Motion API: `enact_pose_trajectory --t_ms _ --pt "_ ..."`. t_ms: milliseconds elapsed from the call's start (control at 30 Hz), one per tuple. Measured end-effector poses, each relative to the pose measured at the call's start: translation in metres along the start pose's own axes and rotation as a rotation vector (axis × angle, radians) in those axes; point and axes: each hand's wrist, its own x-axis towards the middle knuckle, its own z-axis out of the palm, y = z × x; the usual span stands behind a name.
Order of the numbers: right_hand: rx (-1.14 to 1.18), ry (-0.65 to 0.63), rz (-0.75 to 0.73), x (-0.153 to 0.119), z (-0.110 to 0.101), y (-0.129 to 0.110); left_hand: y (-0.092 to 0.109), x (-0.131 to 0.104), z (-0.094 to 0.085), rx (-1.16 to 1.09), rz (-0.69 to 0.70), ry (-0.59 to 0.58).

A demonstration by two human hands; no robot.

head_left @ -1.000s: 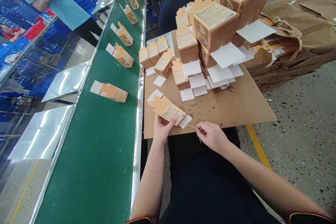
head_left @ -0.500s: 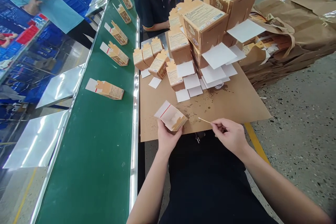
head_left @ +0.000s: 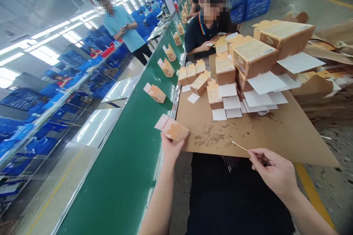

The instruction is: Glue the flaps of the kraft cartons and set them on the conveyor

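A small open carton (head_left: pixel 175 130) with a white flap and a red strip is held by my left hand (head_left: pixel 171 148), over the seam between the green belt (head_left: pixel 124 161) and the cardboard-covered table (head_left: pixel 275 136). Its near side is gripped between thumb and fingers. My right hand (head_left: pixel 271 165) pinches a cotton swab (head_left: pixel 239 146) by one end, its white tip pointing left above the table's front edge. Dark wet-looking marks (head_left: pixel 209 136) spot the cardboard between the hands. Several cartons (head_left: pixel 157 93) stand in a row along the belt.
Stacked brown boxes (head_left: pixel 253 57) with white flaps fill the table's far side, small cartons (head_left: pixel 200 80) to their left. A person in a dark shirt (head_left: pixel 194 33) sits beyond; another in light blue (head_left: pixel 128 33) stands across the belt. Brown wrapping (head_left: pixel 328 95) lies at right.
The view has tilted up and turned left. My left hand has carried the carton left from over the table to the belt's edge. My right hand still holds the swab.
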Motion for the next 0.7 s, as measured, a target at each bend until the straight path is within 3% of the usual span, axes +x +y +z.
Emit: enact_pose_trajectory --t_ms 100,200,333,400,467,533,600,700 --pt "0.019 -0.026 -0.015 0.003 0.003 0.008 -0.011 0.039 -0.072 0.051 0.002 0.289" --pt "0.059 -0.045 -0.037 0.009 0.011 0.001 -0.017 0.060 -0.121 0.106 -0.047 0.383" --pt "0.091 -0.025 -0.038 0.016 0.016 -0.009 -0.024 0.056 -0.141 0.108 -0.180 0.343" --pt "0.079 -0.004 -0.017 0.014 0.009 -0.009 -0.028 0.045 -0.142 0.135 -0.179 0.443" --pt "0.046 0.027 0.019 0.009 -0.003 -0.006 -0.030 0.032 -0.137 0.187 -0.059 0.581" --pt "0.013 0.071 0.056 0.003 -0.017 -0.004 -0.027 0.024 -0.118 0.173 0.101 0.590" --pt "-0.009 0.111 0.085 0.000 -0.027 -0.004 -0.018 0.026 -0.081 0.066 0.154 0.404" --pt "-0.010 0.112 0.097 0.001 -0.033 -0.010 0.007 0.050 0.007 -0.138 -0.021 -0.011"
